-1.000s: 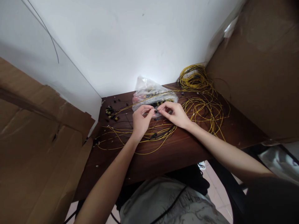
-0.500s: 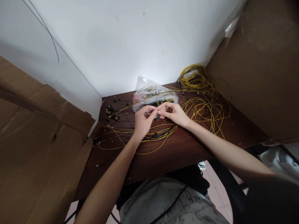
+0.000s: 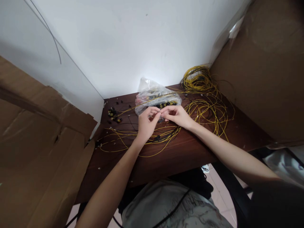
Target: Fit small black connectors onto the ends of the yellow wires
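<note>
My left hand point(image 3: 147, 123) and my right hand point(image 3: 176, 116) meet over the dark brown table, fingertips pinched together. Whatever sits between the fingertips is too small and too covered to name. Just behind the hands lies a clear plastic bag point(image 3: 149, 90) with black and yellow parts in it. Yellow and black wires point(image 3: 166, 139) run across the table below the hands. To the left is a small heap of black and yellow parts point(image 3: 114, 115), with wires leading from it toward the bag.
A thick coil of yellow wire point(image 3: 194, 79) rests at the back right, with looser yellow loops point(image 3: 206, 115) in front. Cardboard stands at the left point(image 3: 42, 158) and right point(image 3: 266, 72). A white wall point(image 3: 118, 47) rises behind. Small white bits are scattered over the table point(image 3: 114, 167).
Both hands stay pinched together in nearly the same place. The left hand has shifted very slightly to the right.
</note>
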